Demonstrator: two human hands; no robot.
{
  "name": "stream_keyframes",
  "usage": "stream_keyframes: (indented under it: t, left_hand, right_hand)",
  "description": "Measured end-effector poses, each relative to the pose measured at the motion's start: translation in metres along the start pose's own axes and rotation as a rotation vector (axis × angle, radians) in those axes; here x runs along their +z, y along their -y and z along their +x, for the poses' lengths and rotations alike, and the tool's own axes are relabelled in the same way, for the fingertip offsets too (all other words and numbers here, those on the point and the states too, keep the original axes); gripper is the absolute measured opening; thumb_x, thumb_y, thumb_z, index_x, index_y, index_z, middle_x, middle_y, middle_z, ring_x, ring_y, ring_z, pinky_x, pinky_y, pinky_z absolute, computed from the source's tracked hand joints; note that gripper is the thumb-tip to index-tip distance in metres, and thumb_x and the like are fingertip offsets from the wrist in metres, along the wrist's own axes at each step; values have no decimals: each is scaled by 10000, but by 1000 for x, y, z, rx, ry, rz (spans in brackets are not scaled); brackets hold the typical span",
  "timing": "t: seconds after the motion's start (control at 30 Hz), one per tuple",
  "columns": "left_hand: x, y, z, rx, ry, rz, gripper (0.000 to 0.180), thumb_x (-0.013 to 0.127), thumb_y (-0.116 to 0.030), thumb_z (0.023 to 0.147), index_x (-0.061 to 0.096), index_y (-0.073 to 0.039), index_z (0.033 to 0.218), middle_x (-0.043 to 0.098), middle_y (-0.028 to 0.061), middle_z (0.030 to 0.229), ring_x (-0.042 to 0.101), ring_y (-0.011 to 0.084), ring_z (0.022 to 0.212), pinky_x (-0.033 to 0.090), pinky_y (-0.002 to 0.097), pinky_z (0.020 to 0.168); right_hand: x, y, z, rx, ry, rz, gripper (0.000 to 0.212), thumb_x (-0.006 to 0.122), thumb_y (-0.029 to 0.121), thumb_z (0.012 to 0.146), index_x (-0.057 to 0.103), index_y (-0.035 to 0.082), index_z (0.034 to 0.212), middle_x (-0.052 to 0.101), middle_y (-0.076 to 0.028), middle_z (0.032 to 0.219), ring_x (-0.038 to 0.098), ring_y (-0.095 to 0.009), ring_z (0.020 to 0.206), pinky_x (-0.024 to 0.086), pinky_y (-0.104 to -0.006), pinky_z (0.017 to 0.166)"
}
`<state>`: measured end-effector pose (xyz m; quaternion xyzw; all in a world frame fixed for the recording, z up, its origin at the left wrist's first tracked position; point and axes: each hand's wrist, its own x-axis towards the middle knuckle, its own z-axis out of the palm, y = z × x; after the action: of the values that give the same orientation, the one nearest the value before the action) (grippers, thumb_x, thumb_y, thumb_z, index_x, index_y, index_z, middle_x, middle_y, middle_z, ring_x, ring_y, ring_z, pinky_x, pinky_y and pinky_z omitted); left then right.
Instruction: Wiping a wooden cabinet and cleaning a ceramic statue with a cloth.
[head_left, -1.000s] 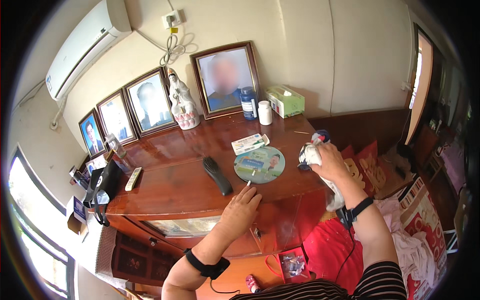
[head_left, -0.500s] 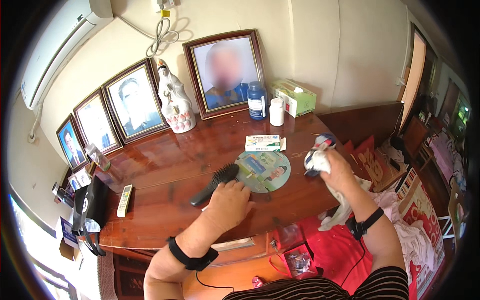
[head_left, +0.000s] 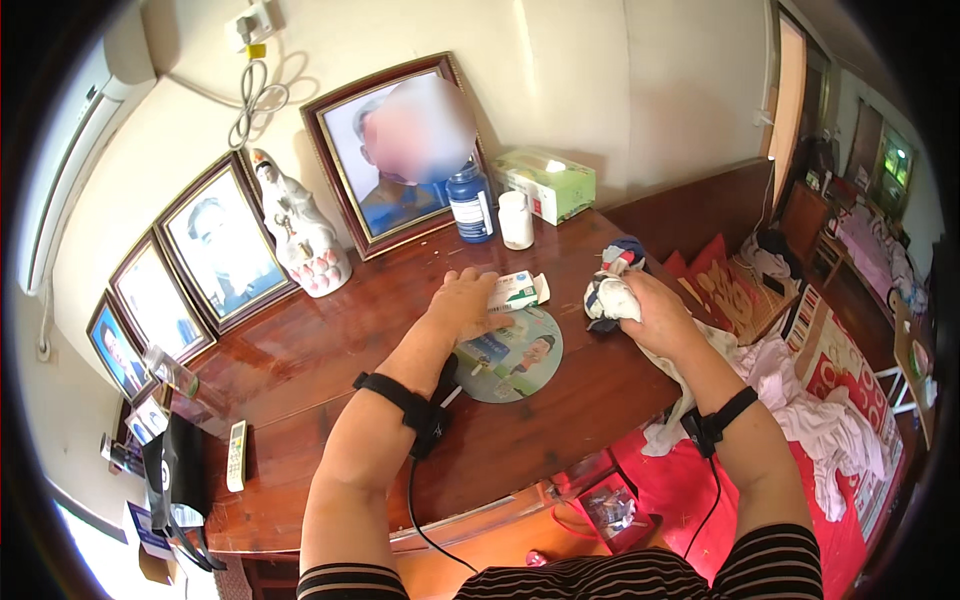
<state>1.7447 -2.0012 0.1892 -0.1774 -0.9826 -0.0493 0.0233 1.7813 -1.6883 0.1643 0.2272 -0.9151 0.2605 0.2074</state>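
My left hand (head_left: 462, 306) has its thumb and fingers around the left end of a small white and green box (head_left: 514, 292); its grip is partly hidden. A round printed disc (head_left: 528, 362), like a flat hand fan, lies just below the box. Beneath my left forearm only a dark part of the hairbrush (head_left: 450, 372) shows. My right hand (head_left: 655, 310) is closed on a bunched cloth (head_left: 612, 298), white and dark blue with a bit of red. A pale cloth part (head_left: 668, 432) hangs below that hand over the table edge.
The glossy brown table (head_left: 340, 370) holds a blue bottle (head_left: 470, 205), white bottle (head_left: 515, 222), tissue box (head_left: 548, 184), figurine (head_left: 305, 235), framed portraits (head_left: 220, 245), remote (head_left: 237, 455) and black bag (head_left: 175, 470). Clothes (head_left: 800, 400) lie on the right.
My left hand has moved from beside the hairbrush, away from me, to the small box. My right hand still holds the cloth. The view has shifted and tilted.
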Motion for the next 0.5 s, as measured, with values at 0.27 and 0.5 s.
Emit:
stream_keyframes:
  t: [0.27, 0.5]
  left_hand:
    - [-5, -39, 11, -130, 90, 31, 667, 701, -544, 774, 579, -69, 1227, 589, 191, 1188, 569, 367, 1126, 466, 456, 944]
    - [-7, -50, -17, -161, 118, 58, 692, 653, -555, 815, 536, -47, 1271, 583, 216, 1191, 571, 381, 1128, 466, 455, 937]
  right_hand:
    - [0, -1, -11, -144, 106, 108, 461, 706, 91, 677, 573, 57, 1118, 603, -181, 1069, 576, -382, 1036, 473, -449, 923]
    - [-33, -31, -58, -289, 52, 101, 555, 709, 16, 630, 556, 9, 1163, 579, -208, 1153, 558, -401, 1107, 461, -443, 980]
